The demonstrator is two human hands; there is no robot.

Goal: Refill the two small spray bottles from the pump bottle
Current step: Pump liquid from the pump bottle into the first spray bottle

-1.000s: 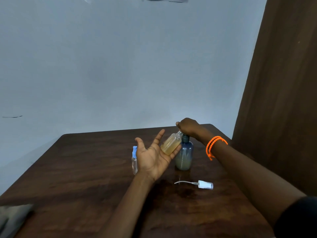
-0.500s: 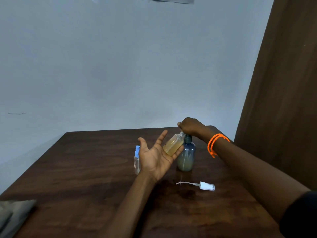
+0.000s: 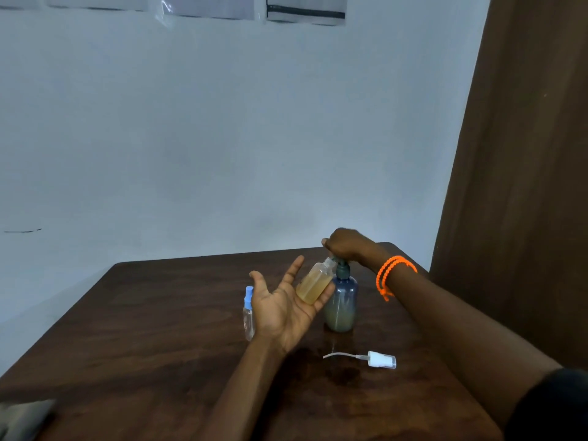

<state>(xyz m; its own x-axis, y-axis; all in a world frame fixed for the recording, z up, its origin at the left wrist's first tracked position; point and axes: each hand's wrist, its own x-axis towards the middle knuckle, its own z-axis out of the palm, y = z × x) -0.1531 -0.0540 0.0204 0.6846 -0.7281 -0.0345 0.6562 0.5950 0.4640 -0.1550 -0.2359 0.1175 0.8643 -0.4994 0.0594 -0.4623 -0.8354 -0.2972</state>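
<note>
Plain room, likely home or small office; exact kind could not be told. Bare pale wall point(image 3: 222, 138) filled most of view, single dark scuff low at left. Papers in clear sleeves point(image 3: 254, 7) were stuck at top edge of wall. Brown curtain point(image 3: 525, 154) hung full height at right. Dark wooden table point(image 3: 143, 345) stood against wall, corner beside curtain, grain glossy, damp patch near middle. Grey cloth point(image 3: 22, 418) lay at near left edge. Light was dim, bluish.
</note>
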